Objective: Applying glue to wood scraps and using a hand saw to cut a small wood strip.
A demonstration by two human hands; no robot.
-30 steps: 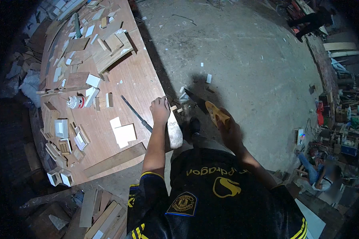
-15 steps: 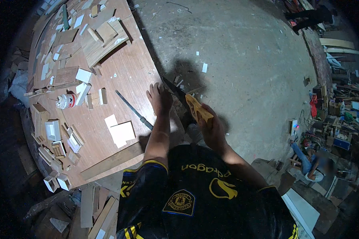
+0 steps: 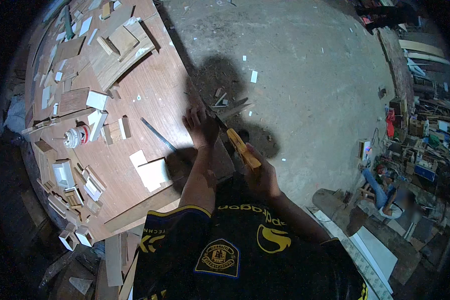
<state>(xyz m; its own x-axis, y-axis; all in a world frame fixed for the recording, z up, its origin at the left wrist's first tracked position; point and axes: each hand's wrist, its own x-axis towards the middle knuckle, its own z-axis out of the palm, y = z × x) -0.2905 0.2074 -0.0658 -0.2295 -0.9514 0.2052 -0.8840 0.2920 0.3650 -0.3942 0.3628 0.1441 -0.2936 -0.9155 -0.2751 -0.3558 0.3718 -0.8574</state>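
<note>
My right hand (image 3: 261,176) is closed around the yellowish wooden handle (image 3: 243,149) of a handsaw. Its dark, narrow blade (image 3: 220,121) points up and left toward the edge of the wooden table (image 3: 160,107), right beside my left hand. Fingers apart, my left hand (image 3: 202,129) rests at that edge; whether a small piece lies beneath it I cannot tell. To its left on the tabletop lies a thin dark rod-like tool (image 3: 157,134), its near end in shadow. White rectangular pieces (image 3: 151,172) lie close to my left forearm.
Small wooden frames (image 3: 62,173), a white tub (image 3: 76,136) and a wooden board (image 3: 127,57) with pieces on it crowd the table's left side. Offcuts (image 3: 220,100) litter the concrete floor beyond the edge. A person (image 3: 387,202) sits at the right among clutter.
My right hand has drawn the saw back toward my body, and its blade looks shorter in view. My left hand stays at the table edge. The whole view has shifted slightly.
</note>
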